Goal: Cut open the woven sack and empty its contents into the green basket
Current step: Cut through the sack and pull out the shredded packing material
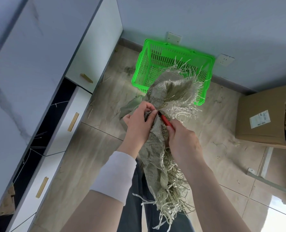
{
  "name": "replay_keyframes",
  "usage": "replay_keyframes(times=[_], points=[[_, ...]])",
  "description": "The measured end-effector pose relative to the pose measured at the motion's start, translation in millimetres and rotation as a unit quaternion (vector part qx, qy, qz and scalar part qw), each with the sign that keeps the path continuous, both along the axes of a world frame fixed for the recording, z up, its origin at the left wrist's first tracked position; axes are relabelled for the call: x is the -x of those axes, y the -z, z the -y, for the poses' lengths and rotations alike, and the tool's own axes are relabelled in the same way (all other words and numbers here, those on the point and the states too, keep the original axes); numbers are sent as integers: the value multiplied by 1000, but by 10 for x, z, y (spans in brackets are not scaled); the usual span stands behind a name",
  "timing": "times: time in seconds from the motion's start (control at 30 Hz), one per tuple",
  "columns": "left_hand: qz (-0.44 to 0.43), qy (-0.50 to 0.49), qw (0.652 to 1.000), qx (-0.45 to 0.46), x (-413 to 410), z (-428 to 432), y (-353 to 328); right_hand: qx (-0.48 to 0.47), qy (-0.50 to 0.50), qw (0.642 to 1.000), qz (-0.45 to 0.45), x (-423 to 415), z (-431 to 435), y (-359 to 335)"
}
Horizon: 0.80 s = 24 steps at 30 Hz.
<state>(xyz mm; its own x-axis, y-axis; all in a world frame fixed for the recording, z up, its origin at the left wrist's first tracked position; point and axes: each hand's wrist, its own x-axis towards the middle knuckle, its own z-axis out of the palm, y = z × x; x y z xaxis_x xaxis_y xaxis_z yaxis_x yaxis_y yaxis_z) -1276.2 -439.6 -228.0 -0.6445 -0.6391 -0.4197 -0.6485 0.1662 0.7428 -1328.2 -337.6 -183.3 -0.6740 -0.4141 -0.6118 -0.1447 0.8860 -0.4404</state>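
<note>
A grey-green woven sack [169, 91] with frayed, stringy edges hangs in front of me, bunched at the middle. My left hand [139, 124] pinches the bunched fabric. My right hand [182, 139] grips a red-handled cutting tool [166, 122] whose tip touches the sack right by my left fingertips; the blade is hidden in the fibres. The green plastic basket [145, 52] stands on the floor against the far wall, just beyond the sack's upper end. Only loose strands show inside it.
White cabinets and drawers with brass handles [72, 122] run along the left. A cardboard box [264, 118] lies on the floor at the right. Wall sockets [225, 59] sit behind the basket. Stray fibres litter the tiled floor [105, 101].
</note>
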Motion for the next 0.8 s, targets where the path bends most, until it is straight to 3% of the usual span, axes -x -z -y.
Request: replay_keyframes(times=[0.37, 0.8], points=[[-30, -14, 999, 3, -20, 4, -8, 48, 27, 998, -32, -78, -5, 3], [4, 10, 999, 43, 41, -100, -14, -12, -10, 997, -72, -19, 3, -97]])
